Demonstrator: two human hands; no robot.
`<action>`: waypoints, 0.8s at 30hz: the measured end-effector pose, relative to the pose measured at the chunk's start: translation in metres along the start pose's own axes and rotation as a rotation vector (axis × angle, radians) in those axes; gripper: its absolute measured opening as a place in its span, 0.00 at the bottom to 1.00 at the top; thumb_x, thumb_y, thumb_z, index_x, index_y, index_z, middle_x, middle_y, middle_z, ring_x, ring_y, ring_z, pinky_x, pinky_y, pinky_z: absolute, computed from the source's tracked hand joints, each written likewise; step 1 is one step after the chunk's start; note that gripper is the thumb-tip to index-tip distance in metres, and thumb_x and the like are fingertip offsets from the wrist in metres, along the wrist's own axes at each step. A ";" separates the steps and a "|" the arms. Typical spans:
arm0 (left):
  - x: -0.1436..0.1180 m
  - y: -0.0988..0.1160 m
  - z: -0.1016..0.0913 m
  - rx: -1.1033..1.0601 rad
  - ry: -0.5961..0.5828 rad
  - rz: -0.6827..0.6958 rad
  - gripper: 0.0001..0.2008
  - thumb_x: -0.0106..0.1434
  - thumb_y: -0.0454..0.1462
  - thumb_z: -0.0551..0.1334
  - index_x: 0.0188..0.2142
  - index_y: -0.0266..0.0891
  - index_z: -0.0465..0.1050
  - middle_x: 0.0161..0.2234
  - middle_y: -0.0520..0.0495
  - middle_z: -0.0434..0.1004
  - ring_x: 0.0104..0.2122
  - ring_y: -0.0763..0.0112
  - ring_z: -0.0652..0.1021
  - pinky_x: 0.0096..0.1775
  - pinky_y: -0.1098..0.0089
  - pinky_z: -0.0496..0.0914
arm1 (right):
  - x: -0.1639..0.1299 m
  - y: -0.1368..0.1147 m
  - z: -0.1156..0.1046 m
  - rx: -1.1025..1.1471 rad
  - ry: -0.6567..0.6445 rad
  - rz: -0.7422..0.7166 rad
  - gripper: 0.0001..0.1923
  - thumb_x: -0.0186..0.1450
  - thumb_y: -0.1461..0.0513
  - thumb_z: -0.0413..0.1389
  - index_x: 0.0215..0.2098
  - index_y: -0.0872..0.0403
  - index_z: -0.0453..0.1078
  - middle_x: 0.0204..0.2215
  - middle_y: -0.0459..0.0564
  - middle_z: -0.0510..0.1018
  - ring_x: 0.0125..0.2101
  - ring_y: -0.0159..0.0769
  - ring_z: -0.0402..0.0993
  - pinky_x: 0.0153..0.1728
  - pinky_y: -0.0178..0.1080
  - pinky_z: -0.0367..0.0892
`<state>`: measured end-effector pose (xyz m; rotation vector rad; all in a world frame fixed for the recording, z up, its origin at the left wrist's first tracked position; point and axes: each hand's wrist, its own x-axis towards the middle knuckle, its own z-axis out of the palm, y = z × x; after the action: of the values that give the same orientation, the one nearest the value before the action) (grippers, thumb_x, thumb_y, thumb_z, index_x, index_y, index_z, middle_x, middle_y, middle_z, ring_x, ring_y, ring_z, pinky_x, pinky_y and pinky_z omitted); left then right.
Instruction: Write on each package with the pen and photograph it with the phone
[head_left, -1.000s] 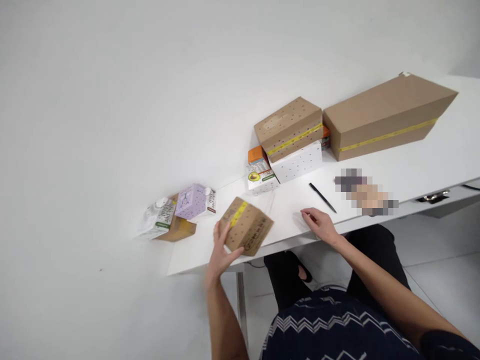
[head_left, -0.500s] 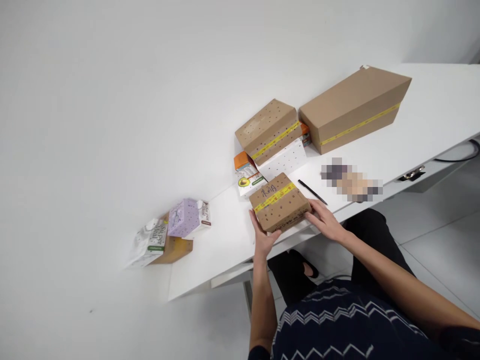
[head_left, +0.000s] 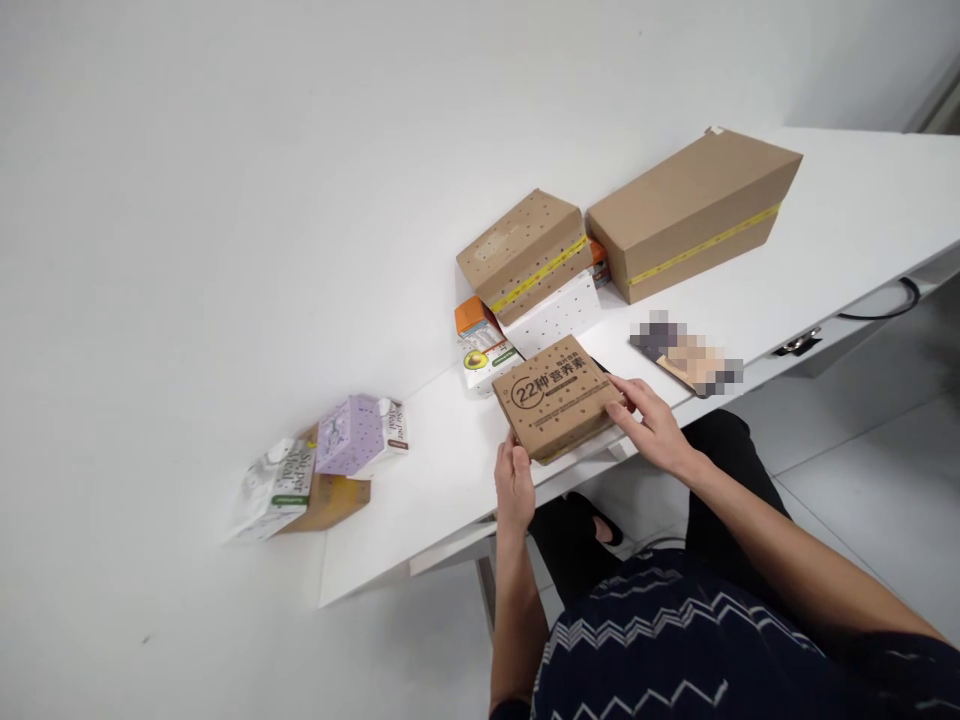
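A small brown cardboard box (head_left: 559, 400) with dark dots and a printed "22" is held between my two hands over the table's front part. My left hand (head_left: 514, 484) grips its near left corner, the fingers partly hidden beneath it. On its right end, my right hand (head_left: 651, 425) holds the edge with thumb and fingers. Part of a strip of yellow tape shows low on the box's near side. Just behind the box stand a white carton with an avocado picture (head_left: 487, 366) and a white dotted box (head_left: 555, 312).
Against the wall, a dotted brown box (head_left: 525, 255) rests on the white box. A large brown box (head_left: 694, 215) stands to the right, near a pixelated flat item (head_left: 686, 358). At the left end of the white table (head_left: 427, 490) are a purple box (head_left: 349, 440) and a white carton (head_left: 274, 485).
The small box has been turned over in my hands: the taped, handwritten face gave way to the printed face. The black pen is now mostly hidden behind it. The view has shifted slightly.
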<state>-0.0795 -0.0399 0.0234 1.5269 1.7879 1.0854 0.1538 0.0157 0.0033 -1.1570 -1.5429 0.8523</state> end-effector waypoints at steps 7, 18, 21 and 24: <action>-0.003 -0.029 0.018 -0.126 -0.087 0.038 0.27 0.63 0.53 0.56 0.54 0.40 0.66 0.51 0.39 0.70 0.51 0.59 0.72 0.50 0.60 0.68 | -0.011 0.022 0.003 -0.032 -0.065 -0.064 0.24 0.69 0.53 0.46 0.61 0.47 0.60 0.52 0.56 0.68 0.49 0.43 0.68 0.48 0.48 0.67; -0.010 -0.010 0.015 0.024 0.054 0.034 0.17 0.62 0.48 0.60 0.44 0.40 0.71 0.35 0.46 0.71 0.38 0.65 0.74 0.42 0.65 0.69 | -0.016 0.011 -0.003 -0.094 -0.018 -0.026 0.24 0.67 0.52 0.49 0.59 0.50 0.65 0.36 0.53 0.68 0.36 0.41 0.70 0.26 0.39 0.70; -0.013 0.011 0.003 0.061 0.070 0.061 0.15 0.64 0.49 0.57 0.38 0.41 0.72 0.31 0.48 0.68 0.33 0.67 0.72 0.38 0.67 0.68 | -0.009 -0.008 -0.009 -0.055 0.015 -0.003 0.23 0.67 0.50 0.50 0.56 0.49 0.68 0.33 0.51 0.66 0.34 0.38 0.68 0.18 0.34 0.63; -0.014 0.016 0.003 0.051 0.044 0.034 0.17 0.65 0.51 0.55 0.34 0.40 0.71 0.29 0.48 0.69 0.32 0.67 0.72 0.36 0.68 0.67 | -0.008 -0.010 -0.008 -0.073 0.021 -0.022 0.24 0.67 0.50 0.49 0.57 0.51 0.68 0.33 0.51 0.65 0.34 0.38 0.67 0.26 0.38 0.68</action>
<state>-0.0651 -0.0527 0.0342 1.5804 1.8386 1.1060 0.1590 0.0052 0.0126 -1.1954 -1.5780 0.7726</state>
